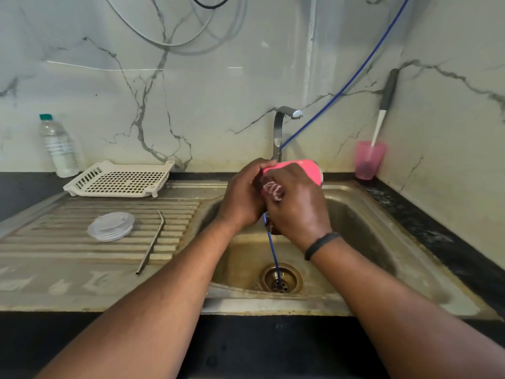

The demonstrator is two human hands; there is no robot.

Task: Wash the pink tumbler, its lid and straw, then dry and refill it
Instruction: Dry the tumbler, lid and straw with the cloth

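Note:
Over the steel sink point(363, 214) I hold the pink tumbler point(303, 168) on its side. My left hand point(243, 195) grips its near end. My right hand point(297, 203) presses a pink and white scrubber point(273, 188) against the tumbler; most of the tumbler is hidden behind both hands. The clear lid point(111, 226) lies on the ribbed drainboard at the left. The bent metal straw point(152, 243) rests beside it, to its right.
A white dish rack point(120, 179) and a water bottle point(58, 146) stand at the back left. The tap point(281, 127) is behind my hands. A blue hose point(273, 250) runs into the drain. A pink cup with a brush point(369, 160) stands at the back right.

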